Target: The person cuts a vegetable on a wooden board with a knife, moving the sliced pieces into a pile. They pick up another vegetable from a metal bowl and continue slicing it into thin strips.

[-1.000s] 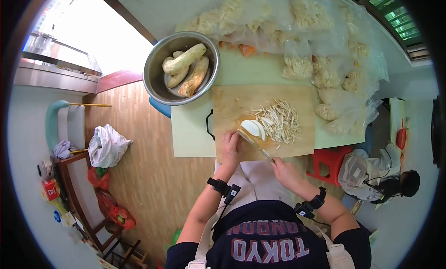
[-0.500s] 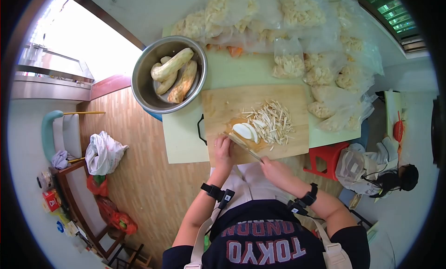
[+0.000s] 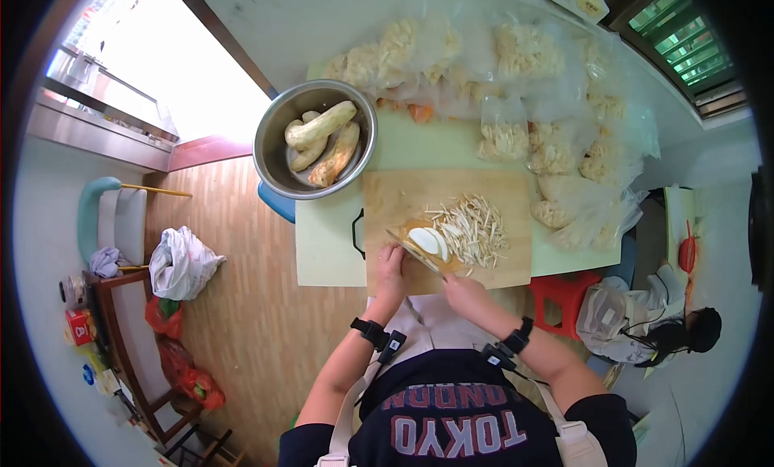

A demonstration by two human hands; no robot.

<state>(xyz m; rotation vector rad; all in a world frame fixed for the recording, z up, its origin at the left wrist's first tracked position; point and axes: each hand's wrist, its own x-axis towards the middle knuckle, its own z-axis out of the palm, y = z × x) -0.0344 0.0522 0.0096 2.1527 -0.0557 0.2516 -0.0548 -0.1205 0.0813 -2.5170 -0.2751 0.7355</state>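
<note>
My right hand grips the handle of a kitchen knife, whose blade slants up and left over the cutting board. Close by the blade, on its near side, my left hand has its fingers bent together at the board's left part. Whatever lies under those fingers is hidden. Just beyond the blade are a white oval slice and a second slice partly behind it. To their right spreads a loose pile of thin pale vegetable strips.
A steel bowl holding peeled root vegetables stands at the table's left edge. Several plastic bags of pale cut pieces line the back and right. A red stool is at the right, a white bag on the floor.
The camera view has shifted, so the table sits lower and slightly right in the picture. Relative to the board, the knife and my right hand have moved a little left and away from me.
</note>
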